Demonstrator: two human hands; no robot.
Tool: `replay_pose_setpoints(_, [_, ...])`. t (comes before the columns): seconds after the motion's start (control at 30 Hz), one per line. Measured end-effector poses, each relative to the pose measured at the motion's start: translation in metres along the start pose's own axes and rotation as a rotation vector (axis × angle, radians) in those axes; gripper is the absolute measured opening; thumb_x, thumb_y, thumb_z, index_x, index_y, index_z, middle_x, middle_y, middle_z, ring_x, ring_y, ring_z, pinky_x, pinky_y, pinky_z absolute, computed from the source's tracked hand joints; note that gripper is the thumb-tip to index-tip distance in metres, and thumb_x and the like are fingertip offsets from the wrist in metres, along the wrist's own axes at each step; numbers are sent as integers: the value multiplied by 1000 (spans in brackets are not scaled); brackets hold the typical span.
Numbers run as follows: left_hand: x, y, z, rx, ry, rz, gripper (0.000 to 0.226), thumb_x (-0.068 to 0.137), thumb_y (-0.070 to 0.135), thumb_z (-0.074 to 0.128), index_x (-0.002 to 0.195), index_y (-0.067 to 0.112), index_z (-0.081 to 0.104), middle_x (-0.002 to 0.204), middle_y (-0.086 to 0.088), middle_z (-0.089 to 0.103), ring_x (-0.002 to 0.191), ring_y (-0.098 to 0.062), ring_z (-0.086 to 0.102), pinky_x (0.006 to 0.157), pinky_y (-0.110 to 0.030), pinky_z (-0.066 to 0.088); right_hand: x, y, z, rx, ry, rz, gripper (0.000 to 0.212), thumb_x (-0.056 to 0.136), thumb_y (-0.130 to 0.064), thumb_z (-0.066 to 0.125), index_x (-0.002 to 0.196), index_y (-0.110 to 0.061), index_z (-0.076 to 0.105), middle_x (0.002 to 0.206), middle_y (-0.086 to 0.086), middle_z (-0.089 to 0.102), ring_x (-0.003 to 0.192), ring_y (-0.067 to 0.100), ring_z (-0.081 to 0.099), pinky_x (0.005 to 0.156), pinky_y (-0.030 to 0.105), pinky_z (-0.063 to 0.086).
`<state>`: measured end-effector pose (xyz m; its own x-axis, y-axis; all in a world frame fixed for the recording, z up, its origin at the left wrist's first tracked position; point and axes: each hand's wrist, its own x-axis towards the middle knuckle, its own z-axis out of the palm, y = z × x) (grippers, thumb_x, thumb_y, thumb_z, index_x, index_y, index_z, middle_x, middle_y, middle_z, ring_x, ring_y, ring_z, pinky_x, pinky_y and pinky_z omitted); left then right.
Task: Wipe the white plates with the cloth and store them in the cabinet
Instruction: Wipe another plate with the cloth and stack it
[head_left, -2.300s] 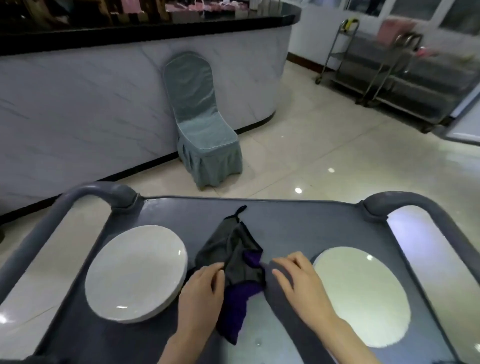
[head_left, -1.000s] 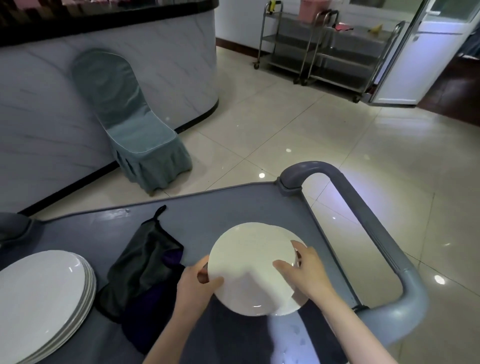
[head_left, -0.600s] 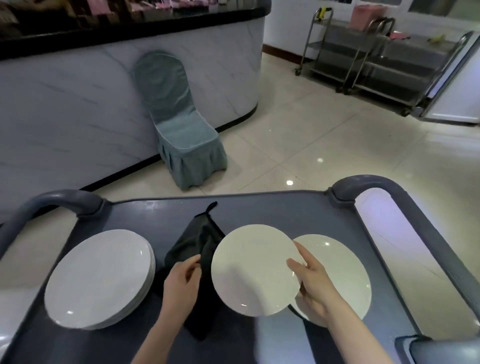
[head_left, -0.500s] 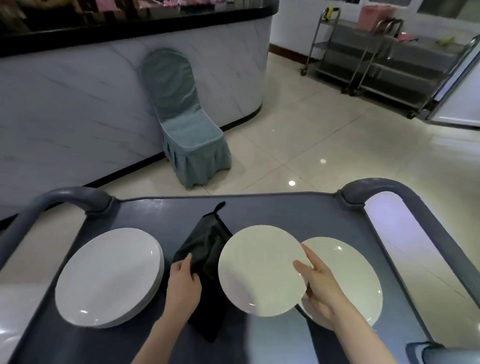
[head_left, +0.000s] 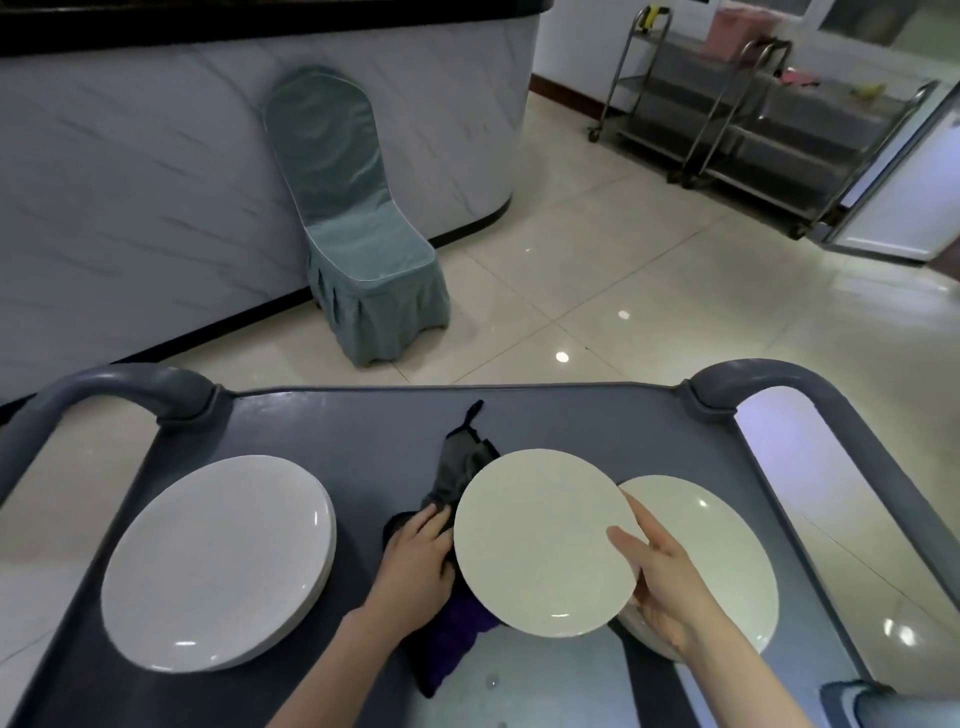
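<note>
My right hand (head_left: 662, 584) grips the right rim of a white plate (head_left: 540, 540), thumb on top, and holds it tilted above the grey cart top (head_left: 363, 431). Under and to the right of it lies another white plate (head_left: 717, 540). My left hand (head_left: 418, 561) closes on the dark grey and purple cloth (head_left: 457, 473) in the middle of the cart; the lifted plate hides part of the cloth. A stack of white plates (head_left: 218, 561) sits at the cart's left.
The cart has curved grey handles at the left (head_left: 119, 384) and right (head_left: 810, 395). Beyond it are a covered teal chair (head_left: 358, 234), a marble-faced counter (head_left: 156, 156), metal trolleys (head_left: 727, 104) at the back right and shiny tiled floor (head_left: 623, 260).
My right hand has lifted a plate off the right pile and keeps it raised. My left hand let go of that plate, moved back onto the cloth and gathered it in its fingers.
</note>
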<state>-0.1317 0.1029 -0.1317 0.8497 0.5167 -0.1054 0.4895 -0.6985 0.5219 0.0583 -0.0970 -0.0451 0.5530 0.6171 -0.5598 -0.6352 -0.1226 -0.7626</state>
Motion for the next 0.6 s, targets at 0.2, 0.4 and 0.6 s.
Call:
replay_pose_setpoints(0.2, [-5, -4, -19, -63, 185, -343, 61, 89, -7, 44, 147, 10, 40, 151, -14, 36, 136, -32, 32, 113, -34, 27, -3, -4, 2, -51, -3, -24, 40, 99, -2, 49, 128, -27, 63, 120, 8, 72, 100, 29, 72, 75, 38, 59])
replay_pose_setpoints(0.4, [-7, -9, -14, 44, 130, -367, 39, 92, 12, 59, 131, 6, 53, 120, -12, 54, 109, -29, 50, 93, -33, 41, -7, -7, -5, -147, 14, -67, 43, 99, -2, 51, 131, -28, 60, 117, 5, 73, 100, 25, 72, 87, 42, 56])
replay_pose_setpoints(0.6, [-6, 2, -28, -310, 207, -483, 12, 93, 19, 64, 98, 10, 57, 102, -5, 54, 91, -22, 55, 78, -26, 36, -11, -8, -8, -162, -16, -68, 41, 98, -1, 51, 128, -28, 62, 116, 5, 74, 95, 22, 74, 66, 31, 58])
